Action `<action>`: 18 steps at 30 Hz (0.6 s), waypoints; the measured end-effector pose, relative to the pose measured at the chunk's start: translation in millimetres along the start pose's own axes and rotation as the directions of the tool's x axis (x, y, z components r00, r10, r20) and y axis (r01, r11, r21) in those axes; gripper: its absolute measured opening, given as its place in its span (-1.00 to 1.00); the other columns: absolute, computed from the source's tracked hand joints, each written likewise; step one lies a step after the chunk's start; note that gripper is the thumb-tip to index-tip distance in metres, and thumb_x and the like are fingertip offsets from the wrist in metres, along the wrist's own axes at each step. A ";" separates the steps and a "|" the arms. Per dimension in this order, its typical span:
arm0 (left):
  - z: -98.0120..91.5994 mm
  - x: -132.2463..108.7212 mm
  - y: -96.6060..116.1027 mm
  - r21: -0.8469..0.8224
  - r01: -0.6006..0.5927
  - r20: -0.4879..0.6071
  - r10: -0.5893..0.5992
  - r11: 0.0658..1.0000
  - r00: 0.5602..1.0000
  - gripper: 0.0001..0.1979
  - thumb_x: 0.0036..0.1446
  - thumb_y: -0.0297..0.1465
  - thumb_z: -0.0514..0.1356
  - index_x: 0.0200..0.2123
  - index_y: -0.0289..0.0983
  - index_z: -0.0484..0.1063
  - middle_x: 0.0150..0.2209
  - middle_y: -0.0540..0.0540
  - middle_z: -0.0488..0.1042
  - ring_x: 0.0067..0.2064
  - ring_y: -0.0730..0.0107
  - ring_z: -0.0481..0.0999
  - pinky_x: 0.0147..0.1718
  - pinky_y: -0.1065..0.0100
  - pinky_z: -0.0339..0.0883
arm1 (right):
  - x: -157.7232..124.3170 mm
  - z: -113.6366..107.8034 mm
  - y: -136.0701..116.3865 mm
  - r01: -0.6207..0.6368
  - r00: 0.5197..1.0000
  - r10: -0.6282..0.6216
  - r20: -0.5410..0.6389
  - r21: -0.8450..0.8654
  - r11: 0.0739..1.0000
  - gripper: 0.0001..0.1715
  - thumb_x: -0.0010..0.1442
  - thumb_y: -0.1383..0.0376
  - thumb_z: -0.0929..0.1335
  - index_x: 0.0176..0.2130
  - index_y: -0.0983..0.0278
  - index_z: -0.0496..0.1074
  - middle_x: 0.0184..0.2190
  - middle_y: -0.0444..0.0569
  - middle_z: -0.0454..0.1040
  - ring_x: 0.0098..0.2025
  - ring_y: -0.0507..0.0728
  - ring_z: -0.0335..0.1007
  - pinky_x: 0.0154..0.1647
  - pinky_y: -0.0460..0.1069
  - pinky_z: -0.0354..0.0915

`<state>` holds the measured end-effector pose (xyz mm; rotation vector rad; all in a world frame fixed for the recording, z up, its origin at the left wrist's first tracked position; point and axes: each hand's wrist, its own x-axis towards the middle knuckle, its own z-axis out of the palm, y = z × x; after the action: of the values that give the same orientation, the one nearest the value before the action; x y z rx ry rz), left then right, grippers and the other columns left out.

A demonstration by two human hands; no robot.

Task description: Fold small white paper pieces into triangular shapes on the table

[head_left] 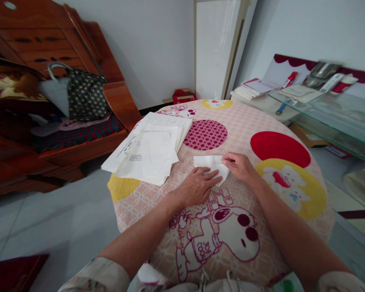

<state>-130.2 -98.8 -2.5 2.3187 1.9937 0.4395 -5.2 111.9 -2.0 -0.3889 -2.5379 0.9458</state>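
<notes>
A small folded sheet of white paper (pixel 208 161) lies on the patterned tablecloth in front of me. My left hand (pixel 199 184) rests flat on its lower part, fingers stretched out and slightly apart. At the sheet's right upper edge, my right hand (pixel 239 165) pinches the paper between thumb and fingers. Part of the sheet is hidden beneath the left hand. To the left of both hands sits a loose pile of printed papers (pixel 152 150).
The round table (pixel 200 227) has a cartoon-print cloth. Left stands a wooden bench (pixel 118 105) with a patterned bag (pixel 86 93). At right, a glass shelf (pixel 337 117) holds a metal container (pixel 325 69) and a red-and-white cup (pixel 343 84). Another paper stack (pixel 251 89) lies behind.
</notes>
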 end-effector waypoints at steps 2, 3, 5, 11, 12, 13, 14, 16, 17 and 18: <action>0.4 0.0 -0.3 0.003 0.000 -0.002 0.000 1.000 1.000 -0.51 0.34 -0.42 0.02 0.31 -0.16 0.30 0.35 -0.10 0.30 0.26 -0.01 0.29 0.20 -0.06 0.18 | -1.8 -6.7 4.8 -0.016 1.000 0.015 0.014 0.055 0.998 -0.81 0.13 0.30 0.36 -0.26 0.29 0.55 -0.31 0.03 0.63 -0.29 0.16 0.54 -0.28 -0.01 0.39; 0.3 -0.1 -0.3 0.005 0.000 -0.002 0.000 1.000 1.000 -0.52 0.34 -0.41 0.02 0.31 -0.17 0.30 0.35 -0.10 0.30 0.26 -0.01 0.29 0.20 -0.05 0.18 | -2.3 -8.6 7.2 -0.022 1.000 0.022 0.013 0.072 0.997 -0.80 0.10 0.31 0.37 -0.25 0.29 0.56 -0.29 0.04 0.64 -0.27 0.17 0.55 -0.26 0.00 0.40; -0.2 -0.1 0.2 0.010 -0.002 -0.001 0.002 1.000 1.000 -0.52 0.34 -0.41 0.02 0.30 -0.18 0.30 0.35 -0.11 0.30 0.26 -0.02 0.30 0.20 -0.05 0.19 | -2.3 -9.3 10.9 -0.032 0.999 0.032 -0.003 0.084 0.996 -0.79 0.06 0.33 0.38 -0.26 0.30 0.57 -0.32 0.04 0.63 -0.29 0.18 0.55 -0.27 0.01 0.41; -1.1 -0.7 3.2 0.026 -0.002 -0.007 0.002 1.000 1.000 -0.53 0.35 -0.42 0.01 0.29 -0.20 0.30 0.34 -0.15 0.31 0.27 -0.01 0.29 0.20 -0.07 0.18 | 1.4 2.2 11.5 -0.040 0.997 0.044 -0.061 0.060 0.997 -0.83 0.02 0.41 0.37 -0.33 0.28 0.56 -0.39 -0.02 0.62 -0.35 0.14 0.52 -0.29 -0.01 0.39; -0.8 -0.9 3.4 0.029 -0.004 -0.010 0.004 1.000 1.000 -0.53 0.35 -0.42 0.00 0.29 -0.20 0.30 0.34 -0.17 0.31 0.28 -0.01 0.28 0.21 -0.08 0.17 | 1.8 4.1 11.5 -0.038 0.997 0.041 -0.069 0.049 0.998 -0.83 0.02 0.42 0.37 -0.34 0.27 0.56 -0.38 -0.01 0.62 -0.34 0.14 0.52 -0.28 -0.01 0.39; -0.5 -1.0 3.5 0.032 -0.006 -0.012 0.006 0.999 1.000 -0.53 0.36 -0.42 0.00 0.29 -0.21 0.30 0.34 -0.18 0.30 0.28 -0.01 0.28 0.21 -0.09 0.17 | 2.0 5.6 11.7 -0.035 0.996 0.038 -0.075 0.035 0.999 -0.83 0.02 0.43 0.37 -0.35 0.27 0.55 -0.38 -0.01 0.61 -0.34 0.15 0.52 -0.28 0.00 0.39; -0.1 -1.2 3.4 0.034 -0.008 -0.012 0.008 0.999 1.000 -0.53 0.36 -0.42 0.00 0.29 -0.21 0.30 0.34 -0.18 0.30 0.29 -0.01 0.27 0.22 -0.10 0.16 | 2.2 6.4 11.7 -0.031 0.996 0.033 -0.080 0.019 0.999 -0.84 0.02 0.43 0.37 -0.35 0.27 0.55 -0.38 -0.01 0.61 -0.33 0.15 0.52 -0.27 0.00 0.38; 0.4 -1.2 2.9 0.035 -0.011 -0.010 0.011 0.999 1.000 -0.53 0.35 -0.42 0.00 0.30 -0.21 0.29 0.34 -0.17 0.30 0.29 -0.01 0.27 0.23 -0.11 0.15 | 2.3 5.6 10.4 -0.019 0.996 0.017 -0.085 -0.021 1.000 -0.85 0.04 0.43 0.37 -0.37 0.26 0.54 -0.38 0.00 0.60 -0.32 0.16 0.50 -0.26 0.01 0.38; 0.5 -1.1 2.7 0.033 -0.010 -0.008 0.011 0.999 1.000 -0.53 0.35 -0.42 0.00 0.30 -0.21 0.29 0.34 -0.17 0.30 0.29 -0.01 0.27 0.23 -0.10 0.15 | 2.1 3.8 8.3 -0.010 0.996 0.005 -0.093 -0.047 0.999 -0.86 0.04 0.43 0.37 -0.38 0.25 0.54 -0.39 0.00 0.60 -0.32 0.17 0.49 -0.24 0.02 0.37; 0.4 -0.9 2.4 0.032 -0.008 -0.006 0.009 0.999 1.000 -0.53 0.35 -0.42 -0.01 0.30 -0.20 0.29 0.34 -0.16 0.30 0.28 -0.01 0.28 0.23 -0.10 0.16 | 1.5 1.2 5.0 0.003 0.994 -0.012 -0.109 -0.076 0.997 -0.87 0.05 0.42 0.37 -0.39 0.25 0.53 -0.39 0.01 0.59 -0.31 0.18 0.48 -0.22 0.04 0.37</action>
<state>-128.0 -100.0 -2.5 2.3482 2.0091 0.4187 -6.5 115.6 -5.8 -0.4409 -2.4786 0.8041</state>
